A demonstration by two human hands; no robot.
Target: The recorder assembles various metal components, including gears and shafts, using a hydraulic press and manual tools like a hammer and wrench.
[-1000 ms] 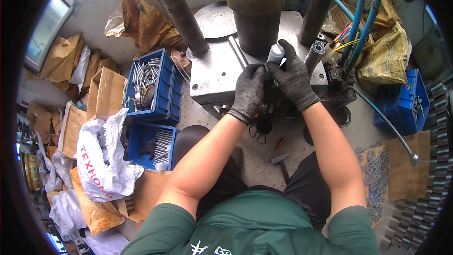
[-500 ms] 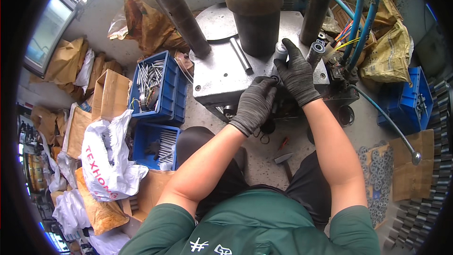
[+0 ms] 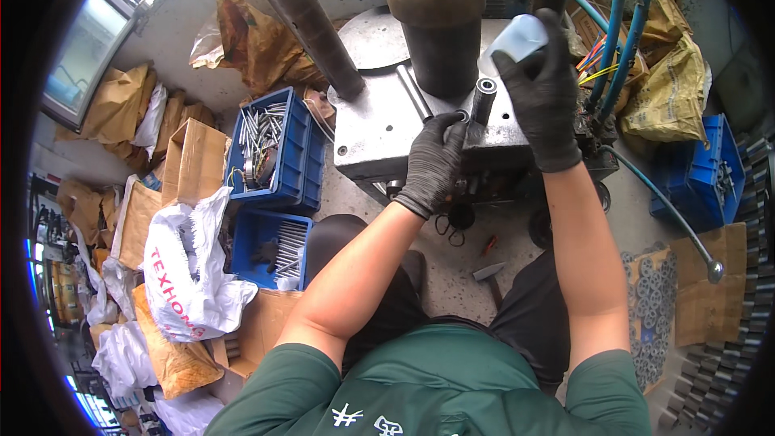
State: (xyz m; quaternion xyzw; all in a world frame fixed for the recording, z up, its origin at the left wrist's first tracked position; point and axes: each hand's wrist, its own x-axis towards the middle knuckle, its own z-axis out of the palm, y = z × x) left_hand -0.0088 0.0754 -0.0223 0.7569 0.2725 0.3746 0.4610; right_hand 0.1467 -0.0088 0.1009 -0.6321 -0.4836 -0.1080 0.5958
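My right hand (image 3: 542, 101), in a dark grey knit glove, is raised over the right side of the steel press table (image 3: 375, 133). Its fingers are closed round a whitish translucent plastic container (image 3: 521, 36), blurred by motion; I cannot make out its exact kind. A metal sleeve (image 3: 484, 97) with a round bore stands near the table's front edge, between my hands. Left of it, my gloved left hand (image 3: 434, 160) pinches a small metal ring (image 3: 462, 115) at the edge. A steel rod (image 3: 413, 93) lies on the table just beyond my left fingertips.
A thick ram (image 3: 440, 40) stands mid-table between two steel columns (image 3: 311, 28). Blue crates (image 3: 266, 145) of metal rods are at left, beside white sacks (image 3: 190, 266). Blue hoses (image 3: 617, 32) and a ball-ended lever (image 3: 714, 270) are at right. A hammer (image 3: 489, 271) lies below.
My right hand has lifted the whitish container up and to the right, off the sleeve's spot, uncovering the sleeve. My left hand has shifted slightly left and up with the ring.
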